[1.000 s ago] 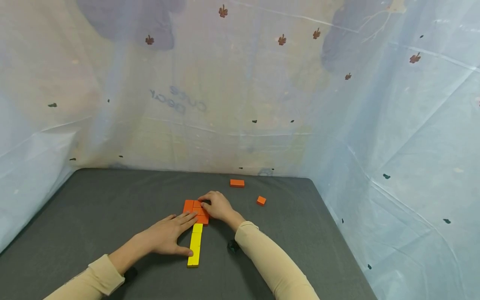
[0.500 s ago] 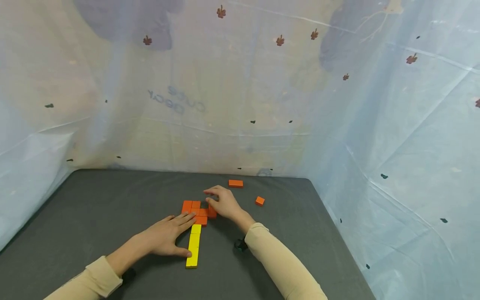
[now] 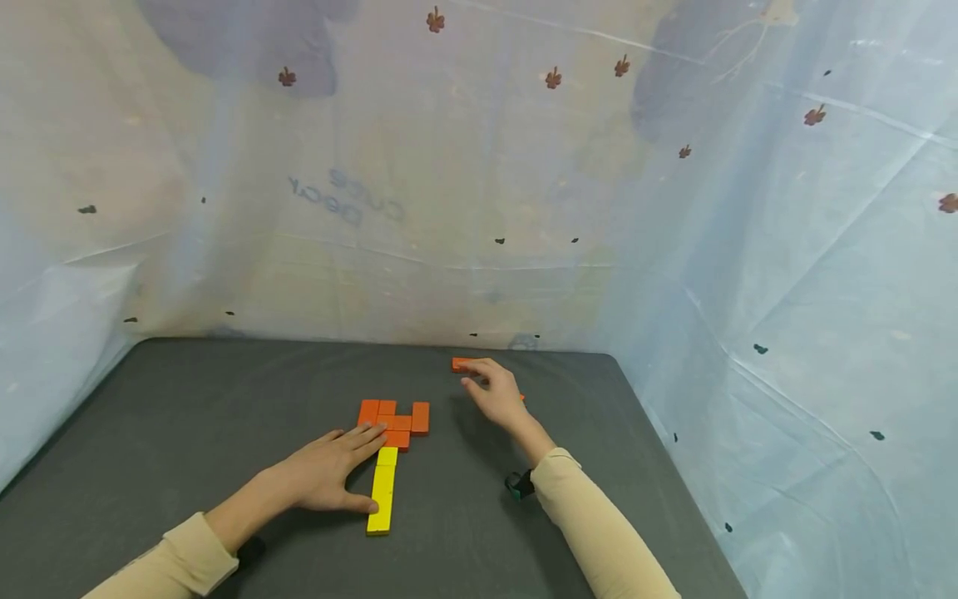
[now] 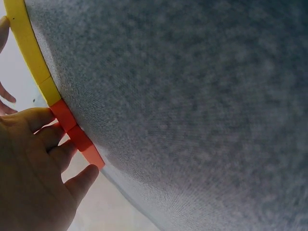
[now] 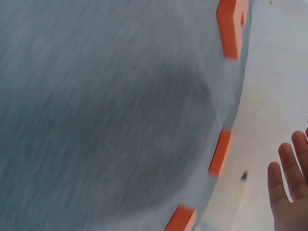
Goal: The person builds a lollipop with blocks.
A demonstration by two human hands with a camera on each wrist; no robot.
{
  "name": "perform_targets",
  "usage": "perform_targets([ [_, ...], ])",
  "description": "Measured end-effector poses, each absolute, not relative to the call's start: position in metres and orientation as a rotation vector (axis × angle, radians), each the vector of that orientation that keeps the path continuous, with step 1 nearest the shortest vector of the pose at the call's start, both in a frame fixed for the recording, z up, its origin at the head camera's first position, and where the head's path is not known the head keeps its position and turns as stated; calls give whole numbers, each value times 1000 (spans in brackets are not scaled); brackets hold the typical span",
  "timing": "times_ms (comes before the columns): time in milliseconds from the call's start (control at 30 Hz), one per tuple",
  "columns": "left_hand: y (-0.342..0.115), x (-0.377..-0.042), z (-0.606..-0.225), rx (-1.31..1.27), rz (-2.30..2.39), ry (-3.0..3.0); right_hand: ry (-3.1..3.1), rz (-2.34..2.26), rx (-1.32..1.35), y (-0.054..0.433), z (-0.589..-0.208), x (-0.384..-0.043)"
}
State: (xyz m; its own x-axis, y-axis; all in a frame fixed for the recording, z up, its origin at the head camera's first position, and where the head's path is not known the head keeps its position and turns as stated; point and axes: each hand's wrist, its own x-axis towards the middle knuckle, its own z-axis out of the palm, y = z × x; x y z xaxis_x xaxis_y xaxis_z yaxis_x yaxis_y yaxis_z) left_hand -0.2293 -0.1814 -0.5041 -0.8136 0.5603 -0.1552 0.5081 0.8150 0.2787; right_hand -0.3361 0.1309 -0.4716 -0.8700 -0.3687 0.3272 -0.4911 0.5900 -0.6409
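My left hand [image 3: 322, 474] lies spread, its fingertips on a flat cluster of orange blocks [image 3: 400, 423] and its thumb at the long yellow block strip [image 3: 382, 492] below. The left wrist view shows the left hand [image 4: 36, 163] along the sides of the orange blocks [image 4: 79, 138]. At the cluster's right, one orange block [image 3: 421, 418] stands lengthwise, leaving a notch beside it. My right hand [image 3: 500, 398], fingers extended and holding nothing, hovers near a loose orange block [image 3: 460, 363] at the back, partly covering it. A small orange block [image 3: 522, 398] is mostly hidden behind that hand.
A dark grey cloth-covered table [image 3: 254, 399] bears the blocks. Translucent plastic sheeting [image 3: 419, 291] with leaf marks hangs behind it, and more closes off the right side.
My right hand has left the cluster and moved right and back toward the loose block. The block it was at now sits farther right, opening the notch. My left hand has stayed in place.
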Motion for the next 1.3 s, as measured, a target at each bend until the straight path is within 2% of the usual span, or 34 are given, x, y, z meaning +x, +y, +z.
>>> perform_targets([
  [500,-180,-228,-499,809,315,2751,-2719,1093,400,205,-490,-349],
  [833,-180,-228,-500,797,319,2748,-2862,885,414,226,-498,-352],
  [1300,-180,-229,-502,805,319,2753,-3002,681,461,230,-499,-351],
])
